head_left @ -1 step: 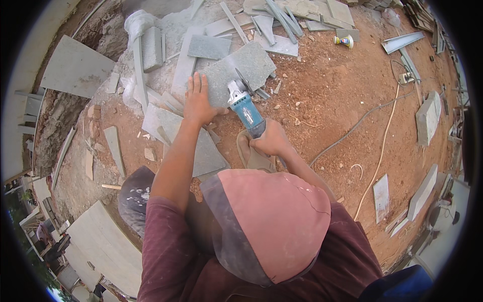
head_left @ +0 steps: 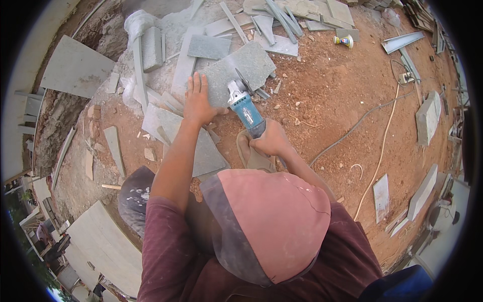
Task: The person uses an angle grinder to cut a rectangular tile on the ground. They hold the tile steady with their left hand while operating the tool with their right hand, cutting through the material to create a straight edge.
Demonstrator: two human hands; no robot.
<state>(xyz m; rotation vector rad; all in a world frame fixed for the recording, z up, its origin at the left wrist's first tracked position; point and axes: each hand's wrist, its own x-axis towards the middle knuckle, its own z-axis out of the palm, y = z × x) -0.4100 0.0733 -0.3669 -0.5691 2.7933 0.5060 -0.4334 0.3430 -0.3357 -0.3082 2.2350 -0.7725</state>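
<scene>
My right hand point(head_left: 269, 138) grips the rear of a teal angle grinder point(head_left: 245, 111), its cutting disc point(head_left: 243, 79) tilted on edge at a grey stone slab point(head_left: 219, 68), with a faint haze of dust beside it. My left hand point(head_left: 200, 100) lies open with fingers stretched out at the slab's left side, thumb toward the grinder head. Below the grinder is a sandaled foot point(head_left: 247, 151), partly hidden by my right hand and a pink-and-grey cap point(head_left: 271, 221). More cut slabs point(head_left: 201, 151) lie under and beside my left forearm.
Stone strips point(head_left: 279, 22) and offcuts lie across the top. At right are reddish dirt, cords point(head_left: 380, 161), a plug point point(head_left: 405, 78), a metal channel point(head_left: 402, 41), a small tub point(head_left: 344, 41) and loose blocks point(head_left: 427, 118). Large slabs point(head_left: 75, 68) lean by a rough trench at left.
</scene>
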